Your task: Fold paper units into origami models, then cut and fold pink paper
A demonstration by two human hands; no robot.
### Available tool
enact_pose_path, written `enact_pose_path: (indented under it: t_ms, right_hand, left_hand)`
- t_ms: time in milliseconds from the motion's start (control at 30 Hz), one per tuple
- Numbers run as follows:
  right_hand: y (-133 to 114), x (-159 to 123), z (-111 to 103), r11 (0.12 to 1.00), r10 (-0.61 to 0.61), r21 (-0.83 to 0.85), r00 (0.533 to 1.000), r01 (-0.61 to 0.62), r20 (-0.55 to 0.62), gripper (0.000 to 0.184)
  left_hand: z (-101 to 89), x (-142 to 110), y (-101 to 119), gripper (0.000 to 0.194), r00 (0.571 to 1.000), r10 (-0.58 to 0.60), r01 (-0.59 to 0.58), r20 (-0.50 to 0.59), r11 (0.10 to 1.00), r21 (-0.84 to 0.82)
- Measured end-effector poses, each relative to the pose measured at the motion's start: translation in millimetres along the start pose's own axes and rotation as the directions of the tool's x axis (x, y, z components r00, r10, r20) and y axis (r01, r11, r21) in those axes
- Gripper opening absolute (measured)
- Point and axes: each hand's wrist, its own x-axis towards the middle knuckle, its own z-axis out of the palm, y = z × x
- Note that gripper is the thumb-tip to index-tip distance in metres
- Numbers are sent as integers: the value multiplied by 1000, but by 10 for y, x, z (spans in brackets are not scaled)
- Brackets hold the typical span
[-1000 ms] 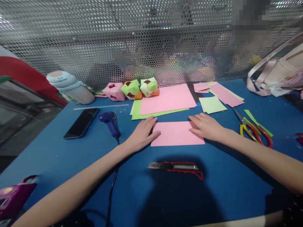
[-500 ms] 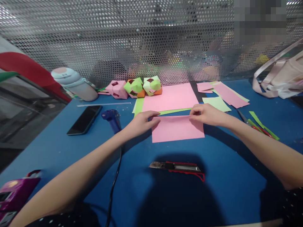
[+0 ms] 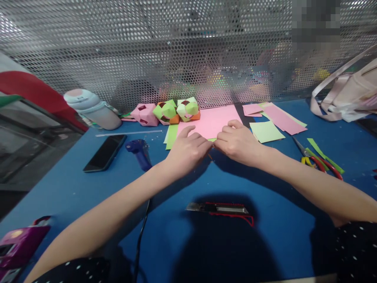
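Observation:
My left hand (image 3: 191, 148) and my right hand (image 3: 237, 142) meet over the middle of the blue table (image 3: 279, 204), fingertips almost touching. Both have their fingers curled and pressed together. The pink paper that was between them is now hidden by the hands, so its shape cannot be made out. Just beyond the fingers lies a larger pink sheet (image 3: 219, 118) with a green sheet (image 3: 171, 137) under it. Nearer to me, a red utility knife (image 3: 220, 208) rests on the table with its blade pointing left.
Folded-paper shapes (image 3: 166, 112) stand at the back beside a bottle (image 3: 94, 110). On the left are a phone (image 3: 105, 153), a blue corded tool (image 3: 140, 153) and a purple case (image 3: 23, 243). To the right lie paper pieces (image 3: 266, 131), scissors (image 3: 318, 161) and a bag (image 3: 353, 90).
My hands have come together from the two sides of the pink paper. The paper, in plain sight before, has disappeared from view beneath them.

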Motion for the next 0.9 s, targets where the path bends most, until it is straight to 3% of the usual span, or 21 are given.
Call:
enact_pose_path:
  t_ms: [200, 367, 500, 733, 800, 900]
  right_hand:
    - [114, -245, -103, 999, -39, -32, 996, 36, -82, 34]
    - [273, -643, -156, 997, 18, -76, 999, -22, -43, 29]
    - [277, -915, -90, 992, 37, -115, 997, -44, -60, 21]
    - [81, -1266, 72, 999, -24, -39, 999, 25, 27, 23]
    - [34, -1324, 53, 1000, 17, -9, 996, -16, 84, 24]
    - [-138, -1325, -84, 975, 165, 134, 982, -176, 87, 19]
  left_hand:
    - [-86, -144, -19, 25, 999, 20, -19, -41, 999, 30]
    - [-103, -368, -70, 20, 998, -10, 11, -58, 1000, 19]
    - [-78, -573, -104, 17, 997, 43, -38, -65, 997, 71]
    - [5, -962, -30, 18, 978, 191, -196, 87, 979, 58]
    - [55, -1044, 12, 20, 974, 183, -188, 132, 982, 23]
    - [99, -1113, 44, 20, 972, 150, -146, 183, 989, -37]
